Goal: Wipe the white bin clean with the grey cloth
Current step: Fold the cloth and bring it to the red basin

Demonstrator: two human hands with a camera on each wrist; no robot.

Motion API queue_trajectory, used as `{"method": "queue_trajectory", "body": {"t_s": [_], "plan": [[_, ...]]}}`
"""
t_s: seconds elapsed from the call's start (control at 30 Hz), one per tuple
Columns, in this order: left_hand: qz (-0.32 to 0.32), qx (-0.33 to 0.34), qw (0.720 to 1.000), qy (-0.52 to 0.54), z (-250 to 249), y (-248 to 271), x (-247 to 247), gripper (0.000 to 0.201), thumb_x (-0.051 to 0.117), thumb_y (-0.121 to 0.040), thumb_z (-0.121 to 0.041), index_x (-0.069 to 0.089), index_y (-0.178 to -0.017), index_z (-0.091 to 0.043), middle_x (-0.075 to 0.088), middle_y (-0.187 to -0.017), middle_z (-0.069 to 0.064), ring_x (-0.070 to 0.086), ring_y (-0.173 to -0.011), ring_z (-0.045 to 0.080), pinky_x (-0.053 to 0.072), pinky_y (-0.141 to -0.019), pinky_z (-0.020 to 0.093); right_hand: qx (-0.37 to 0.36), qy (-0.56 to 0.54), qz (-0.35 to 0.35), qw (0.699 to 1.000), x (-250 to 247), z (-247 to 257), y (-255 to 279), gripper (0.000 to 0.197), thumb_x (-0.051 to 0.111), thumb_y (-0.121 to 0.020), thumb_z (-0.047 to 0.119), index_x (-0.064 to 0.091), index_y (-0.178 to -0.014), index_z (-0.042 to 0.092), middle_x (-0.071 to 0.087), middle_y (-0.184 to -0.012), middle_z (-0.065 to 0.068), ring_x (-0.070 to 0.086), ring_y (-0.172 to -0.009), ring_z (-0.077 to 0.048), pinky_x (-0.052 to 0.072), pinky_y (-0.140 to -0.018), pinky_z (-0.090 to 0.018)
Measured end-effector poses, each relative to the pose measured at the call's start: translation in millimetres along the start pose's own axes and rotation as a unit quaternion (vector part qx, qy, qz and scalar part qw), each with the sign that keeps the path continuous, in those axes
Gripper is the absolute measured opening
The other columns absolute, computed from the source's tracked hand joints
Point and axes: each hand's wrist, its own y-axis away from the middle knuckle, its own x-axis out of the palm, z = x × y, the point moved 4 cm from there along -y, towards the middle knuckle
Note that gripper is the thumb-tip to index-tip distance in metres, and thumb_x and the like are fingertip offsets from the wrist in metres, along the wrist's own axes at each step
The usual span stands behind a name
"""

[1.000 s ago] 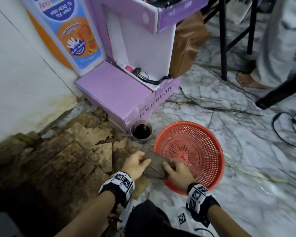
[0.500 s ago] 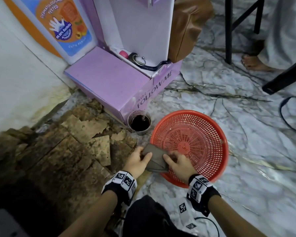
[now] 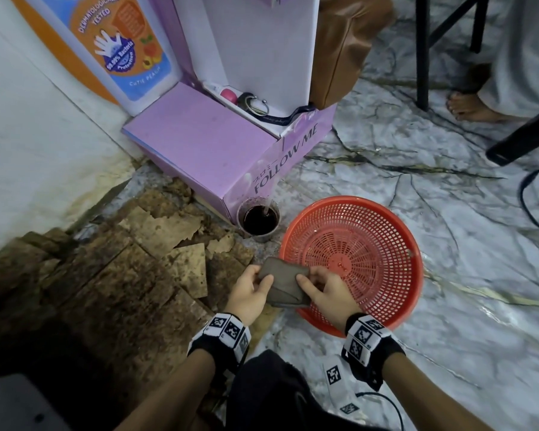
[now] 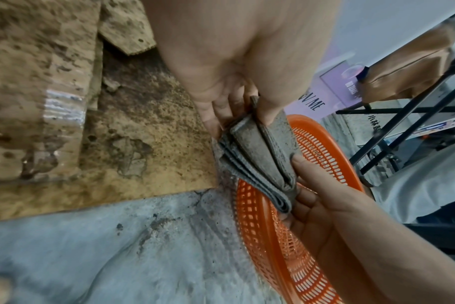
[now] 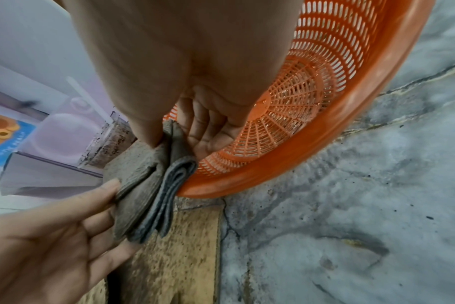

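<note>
A folded grey cloth (image 3: 285, 283) hangs between my two hands, just over the near left rim of a red mesh basket (image 3: 411, 244). My left hand (image 3: 262, 279) pinches its left end, thumb on top and fingers underneath. My right hand (image 3: 305, 281) pinches the right end the same way. The left wrist view shows the cloth (image 4: 262, 160) folded in several layers, its edges stacked. In the right wrist view the cloth (image 5: 153, 185) sags beside the basket (image 5: 325, 123). No white bin is in view.
A cup of dark liquid (image 3: 259, 219) stands by the basket, against a purple box (image 3: 199, 144). Stained cardboard (image 3: 106, 275) covers the floor at left. Black chair legs (image 3: 422, 51), a person's bare foot (image 3: 470, 107) and a black cable (image 3: 529, 206) lie at right.
Both hands keep hold of the cloth at the basket's rim and have pulled it flatter. My head view has dropped a little, so the box and basket sit higher in frame.
</note>
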Motion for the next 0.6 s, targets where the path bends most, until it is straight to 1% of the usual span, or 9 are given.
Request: {"method": "queue_trajectory", "body": {"t_s": [0.07,0.13,0.2,0.23,0.3,0.4,0.5,0.6], "plan": [[-0.002,-0.005,1.0,-0.002,4,0,1,0.01,0.056,-0.101,-0.02,0.057,-0.111,-0.021,0.069,-0.108,0.001,0.067,-0.099,0.012,0.054,-0.091,0.031,0.002,0.006,0.003,1.0,1,-1,0,0.02,0.064,-0.092,0.041,0.065,-0.102,0.023,0.073,-0.093,0.002,0.07,-0.088,-0.012,0.059,-0.079,-0.031],[-0.002,-0.006,1.0,-0.009,6,-2,2,0.011,0.055,-0.102,-0.021,0.055,-0.113,-0.022,0.068,-0.107,-0.001,0.066,-0.098,0.011,0.053,-0.093,0.032,0.011,0.016,0.005,1.0,1,-3,1,0.024,0.064,-0.092,0.042,0.066,-0.105,0.022,0.073,-0.095,0.005,0.07,-0.09,-0.01,0.057,-0.079,-0.025],[0.0,-0.008,1.0,-0.011,5,-1,3,0.012,0.055,-0.102,-0.022,0.054,-0.114,-0.023,0.067,-0.105,-0.004,0.064,-0.096,0.007,0.052,-0.092,0.03,0.02,0.015,0.006,1.0,1,-3,2,0.027,0.064,-0.092,0.043,0.066,-0.107,0.021,0.073,-0.096,0.006,0.07,-0.09,-0.008,0.057,-0.081,-0.026],[-0.001,-0.009,1.0,-0.007,5,-2,3,0.013,0.056,-0.102,-0.023,0.054,-0.114,-0.023,0.068,-0.106,-0.003,0.065,-0.096,0.007,0.052,-0.093,0.031,0.023,0.009,0.007,1.0,2,-4,2,0.028,0.064,-0.092,0.044,0.067,-0.109,0.021,0.074,-0.096,0.006,0.07,-0.091,-0.008,0.058,-0.083,-0.027],[-0.002,-0.017,1.0,0.002,5,-2,4,0.018,0.058,-0.1,-0.026,0.056,-0.117,-0.021,0.069,-0.11,0.001,0.067,-0.101,0.013,0.054,-0.095,0.034,0.025,0.002,0.008,1.0,3,-4,2,0.031,0.065,-0.091,0.043,0.067,-0.111,0.02,0.075,-0.097,0.006,0.071,-0.091,-0.007,0.059,-0.084,-0.03],[0.0,-0.034,0.999,0.019,7,0,5,0.029,0.062,-0.098,-0.03,0.055,-0.123,-0.017,0.07,-0.113,0.002,0.068,-0.103,0.015,0.055,-0.096,0.036,0.03,-0.002,0.006,1.0,3,-2,1,0.034,0.065,-0.091,0.046,0.067,-0.112,0.02,0.074,-0.099,0.005,0.07,-0.093,-0.009,0.059,-0.085,-0.03],[0.006,-0.033,0.999,0.008,6,1,5,0.035,0.063,-0.097,-0.031,0.053,-0.126,-0.016,0.068,-0.115,0.002,0.068,-0.105,0.015,0.055,-0.095,0.034,0.025,-0.008,0.004,1.0,4,2,0,0.035,0.064,-0.091,0.047,0.066,-0.113,0.02,0.072,-0.101,0.005,0.069,-0.095,-0.009,0.058,-0.082,-0.027],[0.015,-0.037,0.999,0.012,7,3,5,0.046,0.066,-0.092,-0.039,0.05,-0.13,-0.018,0.067,-0.12,0.002,0.067,-0.108,0.016,0.054,-0.099,0.039,0.021,-0.006,0.007,1.0,3,8,2,0.033,0.064,-0.091,0.046,0.064,-0.113,0.02,0.072,-0.102,0.005,0.068,-0.095,-0.009,0.056,-0.079,-0.022]]}}
